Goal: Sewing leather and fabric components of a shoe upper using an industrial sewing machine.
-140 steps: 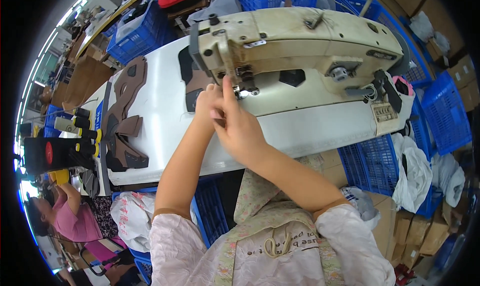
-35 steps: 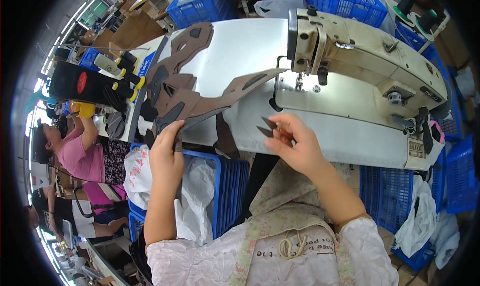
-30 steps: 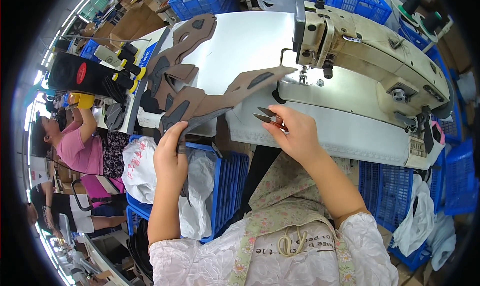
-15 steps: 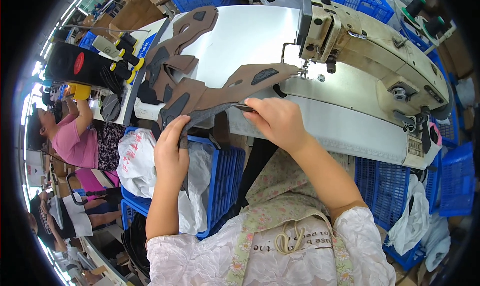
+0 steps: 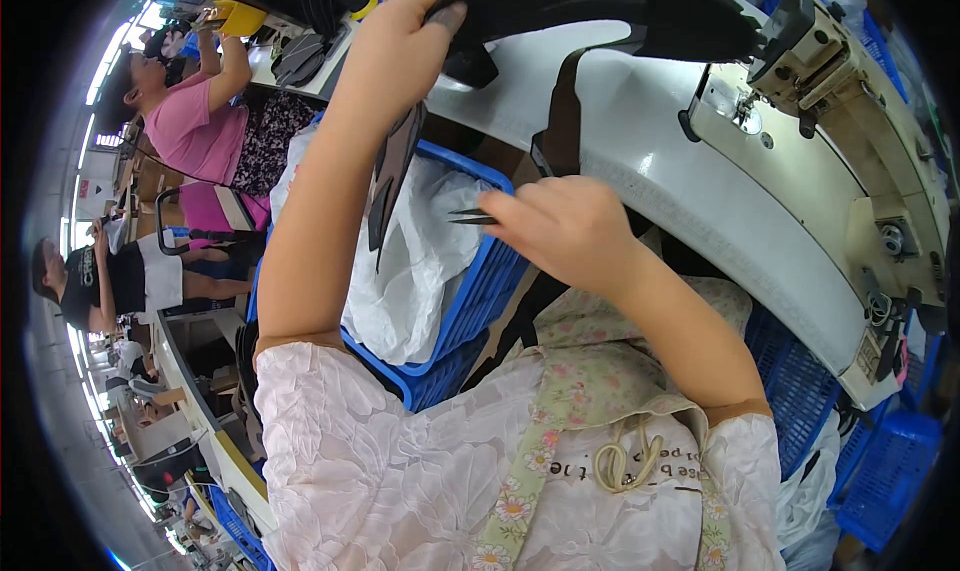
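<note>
My left hand (image 5: 400, 56) is raised at the far left end of the table, its fingers closed on a joined run of dark shoe upper pieces (image 5: 545, 6). These stretch right across the table toward the sewing machine, and a dark strip (image 5: 563, 121) drops from them over the near edge. Other cut pieces (image 5: 393, 176) dangle below my left wrist. Closer to me, my right hand (image 5: 565, 229) is closed around thread snips; their two pointed blades (image 5: 468, 216) stick out leftward, apart from the pieces. The handle is hidden in my palm.
The sewing machine (image 5: 850, 101) stands at the right of the white table (image 5: 660, 156). Below the table's left end is a blue crate (image 5: 470, 261) lined with a white plastic bag (image 5: 410, 281). More blue crates (image 5: 790, 381) stand at the right. A co-worker in pink (image 5: 195, 121) works at the left.
My left hand has gone up and away with the pieces, which now show a dark side instead of brown. My right hand with the snips has come away from them. The view has shifted.
</note>
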Demonstrator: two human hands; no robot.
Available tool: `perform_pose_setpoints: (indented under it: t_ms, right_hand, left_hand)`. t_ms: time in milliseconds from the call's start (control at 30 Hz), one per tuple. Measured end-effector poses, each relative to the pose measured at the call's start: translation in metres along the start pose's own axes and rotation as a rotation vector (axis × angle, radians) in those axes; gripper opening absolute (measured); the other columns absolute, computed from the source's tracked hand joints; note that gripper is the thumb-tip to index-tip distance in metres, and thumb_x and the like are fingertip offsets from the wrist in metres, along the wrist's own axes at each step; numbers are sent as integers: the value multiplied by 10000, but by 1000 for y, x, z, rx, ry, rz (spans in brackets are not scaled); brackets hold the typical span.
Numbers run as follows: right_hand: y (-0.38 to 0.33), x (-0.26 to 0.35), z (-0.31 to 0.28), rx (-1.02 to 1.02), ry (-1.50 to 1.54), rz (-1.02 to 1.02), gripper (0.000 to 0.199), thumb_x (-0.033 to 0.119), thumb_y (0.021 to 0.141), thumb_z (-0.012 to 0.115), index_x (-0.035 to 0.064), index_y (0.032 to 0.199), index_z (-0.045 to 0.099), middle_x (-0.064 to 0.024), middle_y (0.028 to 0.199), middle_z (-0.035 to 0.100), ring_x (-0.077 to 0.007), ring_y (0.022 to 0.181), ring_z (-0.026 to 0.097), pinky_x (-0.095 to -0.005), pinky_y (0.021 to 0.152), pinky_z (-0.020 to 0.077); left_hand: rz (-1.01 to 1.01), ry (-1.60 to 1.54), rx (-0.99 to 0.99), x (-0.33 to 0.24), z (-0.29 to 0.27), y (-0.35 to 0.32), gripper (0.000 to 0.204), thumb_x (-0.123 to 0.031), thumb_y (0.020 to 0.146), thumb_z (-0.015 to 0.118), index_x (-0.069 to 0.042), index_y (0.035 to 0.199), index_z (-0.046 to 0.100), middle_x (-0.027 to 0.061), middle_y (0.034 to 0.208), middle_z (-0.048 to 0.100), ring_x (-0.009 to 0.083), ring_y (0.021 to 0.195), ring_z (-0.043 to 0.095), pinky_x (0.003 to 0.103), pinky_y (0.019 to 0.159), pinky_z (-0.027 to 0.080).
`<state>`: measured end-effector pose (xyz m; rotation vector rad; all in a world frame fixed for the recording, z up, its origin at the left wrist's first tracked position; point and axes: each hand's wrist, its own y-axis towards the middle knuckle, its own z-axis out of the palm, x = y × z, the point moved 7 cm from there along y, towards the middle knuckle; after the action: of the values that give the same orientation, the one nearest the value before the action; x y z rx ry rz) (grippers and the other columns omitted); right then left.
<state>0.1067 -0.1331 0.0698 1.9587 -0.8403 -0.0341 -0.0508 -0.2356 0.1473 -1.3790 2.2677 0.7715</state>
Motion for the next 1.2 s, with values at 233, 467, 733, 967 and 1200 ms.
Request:
perform_pose_setpoints:
  t_ms: [233, 467, 733, 967, 1200]
  right_hand:
    - [4, 18, 52, 76, -20, -119, 236, 173, 760, 637, 139, 994, 627, 14, 684, 505, -153, 597, 561, -295, 519, 450]
    - [15, 29, 64, 31, -6, -164, 268, 168, 751, 624, 128, 1016, 630, 10, 682, 516, -162, 604, 573, -295, 526, 459]
    - [30, 44, 46, -62, 151, -20, 309, 230, 748, 765, 123, 1011, 645, -5, 668, 523, -187, 581, 572, -311, 517, 454]
    - [35, 61, 43, -148, 50, -210, 249, 196, 745, 687, 144, 988, 664, 26, 674, 569, -135, 579, 590, -282, 492, 450]
    - [34, 72, 37, -192, 97, -205, 264, 196, 725, 729, 136, 973, 663, 20, 685, 590, -143, 567, 590, -282, 501, 455]
  left_hand:
    - [84, -69, -37, -9, -6, 14, 235, -129, 916, 571, 45, 1040, 668, 145, 850, 698, 221, 795, 640, 348, 765, 486]
    - [49, -163, -81, -8, -37, 16, 206, -118, 923, 575, 24, 1022, 686, 22, 806, 656, 124, 730, 579, 280, 692, 451]
    - [-23, -611, -169, 28, -93, 23, 252, -107, 915, 579, 23, 1115, 661, 87, 1010, 706, 195, 858, 668, 304, 801, 509]
    - [-2, -638, -200, 24, -116, 10, 225, -122, 914, 580, 12, 1064, 680, 87, 974, 711, 197, 826, 671, 295, 741, 520]
    - [-40, -695, -189, 26, -120, -1, 210, -131, 911, 585, 8, 1037, 680, 86, 954, 712, 195, 806, 668, 296, 744, 515]
